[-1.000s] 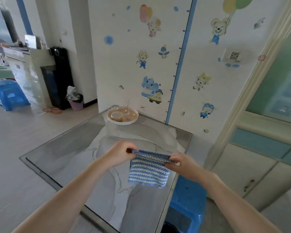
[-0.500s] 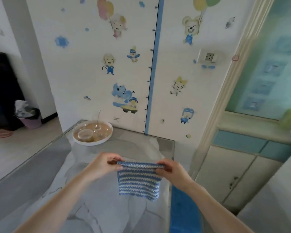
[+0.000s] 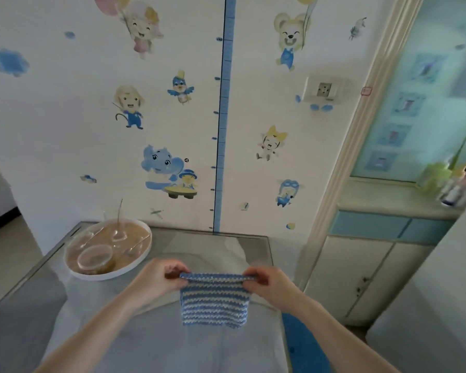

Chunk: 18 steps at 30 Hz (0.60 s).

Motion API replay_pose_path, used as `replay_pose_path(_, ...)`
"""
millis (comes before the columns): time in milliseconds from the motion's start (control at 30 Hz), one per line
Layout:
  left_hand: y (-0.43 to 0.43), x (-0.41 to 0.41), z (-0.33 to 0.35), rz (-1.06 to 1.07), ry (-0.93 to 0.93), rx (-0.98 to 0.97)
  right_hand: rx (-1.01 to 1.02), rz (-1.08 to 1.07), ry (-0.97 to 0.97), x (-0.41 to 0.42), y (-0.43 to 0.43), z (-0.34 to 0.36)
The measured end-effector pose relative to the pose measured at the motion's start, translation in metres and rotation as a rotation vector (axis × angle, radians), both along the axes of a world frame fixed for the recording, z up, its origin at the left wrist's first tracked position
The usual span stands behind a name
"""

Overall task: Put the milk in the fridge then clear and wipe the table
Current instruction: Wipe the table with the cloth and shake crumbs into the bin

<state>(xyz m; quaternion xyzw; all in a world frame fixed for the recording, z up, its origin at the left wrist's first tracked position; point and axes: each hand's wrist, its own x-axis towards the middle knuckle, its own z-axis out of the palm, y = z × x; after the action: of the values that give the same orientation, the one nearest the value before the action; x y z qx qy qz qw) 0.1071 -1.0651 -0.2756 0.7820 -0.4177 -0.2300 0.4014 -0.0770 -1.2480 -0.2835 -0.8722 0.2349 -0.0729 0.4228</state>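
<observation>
Head view: the camera looked down over both forearms to a table pushed against a wall.
Wall [image 3: 65, 130]: it was pale, covered with cartoon animal stickers, and a blue measuring strip [image 3: 225, 117] ran down it to the table's far edge.
Table [image 3: 213, 246]: it had a glossy grey top with a marble-like pattern, and its far side touched the wall.
Cabinet [image 3: 361, 265]: it was cream with a blue band on top and stood to the right of the table, under a frosted green pane.
Stool [image 3: 304, 345]: it was blue plastic and sat just beside the table's right edge, partly hidden by the right forearm.
Tray [image 3: 108, 275]: it was round and white-rimmed and sat on the table's far left corner, near the wall.
Cloth [image 3: 215, 302]: it was knitted in blue and white stripes and hung flat above the table's near middle, held by its top edge.
Left hand [image 3: 156, 281]: its fingers and thumb pinched the cloth's top left corner.
Right hand [image 3: 272, 286]: it pinched the top right corner, so the two hands were apart by the cloth's width.
Cup [image 3: 94, 258]: it was clear and lidded, and stood on the tray's near part.
Socket [image 3: 324, 89]: it was white and sat high on the wall to the right of the strip.
</observation>
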Motion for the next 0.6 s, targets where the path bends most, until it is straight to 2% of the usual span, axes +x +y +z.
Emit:
replay_pose_path(300, -0.022, 0.065, -0.022, -0.255, -0.152, 0.121, -0.003, -0.207, 0.077, 0.042, 0.014, -0.020)
replay_pose_path(400, -0.030, 0.075, -0.028, -0.277, -0.181, 0.148, -0.044, -0.227, 0.108, 0.051, 0.010, -0.026)
replay_pose_path(500, -0.040, 0.088, -0.038, -0.259, -0.160, 0.172, -0.039, -0.237, 0.139, 0.061, 0.003, -0.034)
replay_pose_path(600, -0.054, 0.096, -0.049, -0.236, -0.023, 0.209, -0.017, -0.220, 0.150, 0.069, -0.009, -0.045)
